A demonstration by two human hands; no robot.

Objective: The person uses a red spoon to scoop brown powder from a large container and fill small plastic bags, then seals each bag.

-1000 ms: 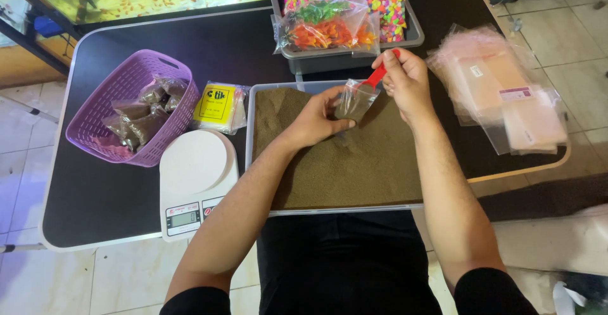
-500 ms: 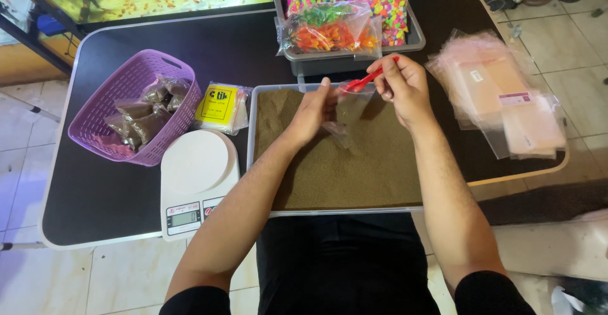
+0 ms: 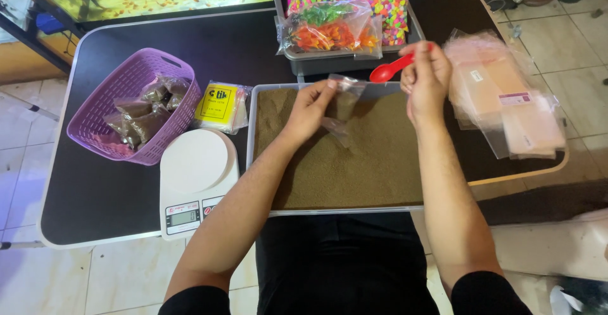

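Left grip [image 3: 311, 104] pinched an empty small bag [image 3: 342, 106] over the tray [image 3: 253, 156]; right grip [image 3: 425, 77] closed around a red spoon [image 3: 387, 71]. Filled bags sat in the basket [image 3: 95, 144] near the worktop's left edge.

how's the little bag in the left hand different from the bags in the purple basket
The small clear bag pinched by the left hand looks empty, see-through and limp; the bags in the purple basket are plump with brown fill. The held bag hangs over the tray of brown granules; the basket bags lie piled in the purple basket at the table's left. Both are small clear plastic pouches.
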